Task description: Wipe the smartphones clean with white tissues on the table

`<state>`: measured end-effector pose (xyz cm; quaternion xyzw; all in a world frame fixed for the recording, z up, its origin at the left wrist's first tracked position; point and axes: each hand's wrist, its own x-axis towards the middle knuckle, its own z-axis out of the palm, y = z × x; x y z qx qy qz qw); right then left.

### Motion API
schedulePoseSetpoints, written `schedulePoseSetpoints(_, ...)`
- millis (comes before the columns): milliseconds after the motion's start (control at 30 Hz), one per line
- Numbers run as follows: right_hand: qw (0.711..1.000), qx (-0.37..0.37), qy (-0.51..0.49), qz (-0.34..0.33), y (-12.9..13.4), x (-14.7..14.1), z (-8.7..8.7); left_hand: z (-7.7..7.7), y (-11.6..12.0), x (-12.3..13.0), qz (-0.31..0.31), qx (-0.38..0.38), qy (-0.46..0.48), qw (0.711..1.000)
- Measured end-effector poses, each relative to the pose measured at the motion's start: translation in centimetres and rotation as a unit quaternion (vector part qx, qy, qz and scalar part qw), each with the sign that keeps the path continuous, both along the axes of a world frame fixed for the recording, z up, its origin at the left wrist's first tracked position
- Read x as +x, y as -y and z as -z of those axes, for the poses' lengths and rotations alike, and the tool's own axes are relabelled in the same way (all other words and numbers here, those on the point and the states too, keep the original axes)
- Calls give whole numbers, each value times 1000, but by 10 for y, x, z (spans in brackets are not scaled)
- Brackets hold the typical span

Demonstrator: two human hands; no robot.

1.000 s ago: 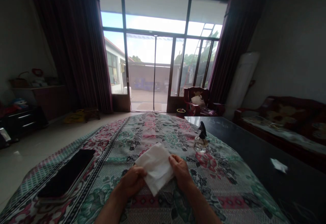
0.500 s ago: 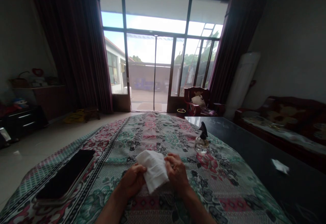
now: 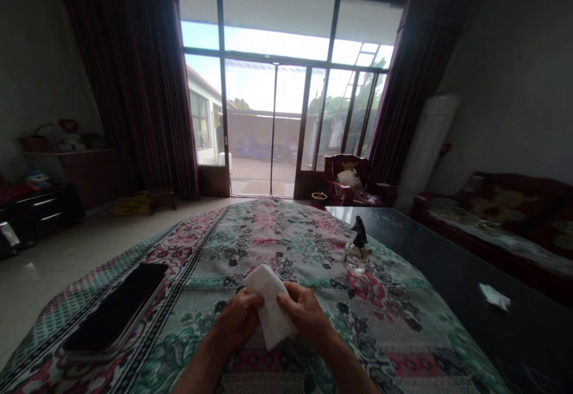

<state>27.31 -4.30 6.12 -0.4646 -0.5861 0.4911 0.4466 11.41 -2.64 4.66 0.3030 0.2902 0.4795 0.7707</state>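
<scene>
A white folded tissue or cloth [image 3: 269, 310] is held up between both hands, over the near part of the patterned tablecloth [image 3: 215, 334]. My left hand [image 3: 239, 316] pinches its left edge, thumb on top. On the opposite edge my right hand [image 3: 304, 313] grips it with the thumb pressed against its face. The fingers behind the white piece are hidden. Beyond my right hand stands a small clear spray bottle [image 3: 357, 254] with a black trigger head. To the left lies a dark-screened phone or tablet [image 3: 119, 305], face up.
A black glossy tabletop [image 3: 430, 262] borders the cloth on the right, with a crumpled white piece [image 3: 495, 296] on it. A wooden armchair [image 3: 344, 173] is by the glass doors, and a wooden sofa [image 3: 496, 215] lines the right wall.
The white piece has become narrower, folded over between my hands. My right hand has moved slightly left and down, its thumb now lying on the front of the piece.
</scene>
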Motion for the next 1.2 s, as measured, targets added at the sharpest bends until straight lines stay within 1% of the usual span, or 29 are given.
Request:
schedulePoseSetpoints(133, 999, 18, 28, 8, 1, -2, 4, 0, 1, 2, -9, 11, -15, 1000)
schedulePoseSetpoints(233, 998, 24, 30, 41, -1, -2, 7, 0, 1, 4, -11, 28, -27, 999)
schedulePoseSetpoints(300, 997, 20, 16, 68, -2, -1, 9, 0, 0, 5, -30, 54, -45, 997)
schedulePoseSetpoints(367, 997, 11, -13, 72, -3, 0, 9, 0, -2, 4, -62, 77, -65, 993)
schedulePoseSetpoints(433, 997, -2, -48, 52, -2, -1, 6, -2, -3, 3, -74, 78, -69, 992)
schedulePoseSetpoints(567, 993, -38, -114, -5, 5, -6, -2, -6, -2, -1, -33, 32, -23, 999)
schedulePoseSetpoints(667, 984, -57, -163, -34, 10, -9, -5, -8, -1, -3, -21, 5, 8, 1000)
schedulePoseSetpoints(767, 980, -63, -185, -48, 11, -10, -3, -5, -2, -2, -22, 19, 4, 1000)
schedulePoseSetpoints(867, 983, -54, -167, -45, 8, -9, 2, 0, -5, -3, -74, 39, -30, 996)
schedulePoseSetpoints(967, 993, -23, -109, -23, 3, -8, 7, 5, -8, -5, -130, 41, -53, 989)
schedulePoseSetpoints(1067, 999, 14, -39, -13, 2, -9, 11, 7, -10, -7, -152, 43, -63, 985)
schedulePoseSetpoints(1200, 999, 47, 2, 0, 5, -11, 14, 7, -11, -6, -166, 46, -72, 982)
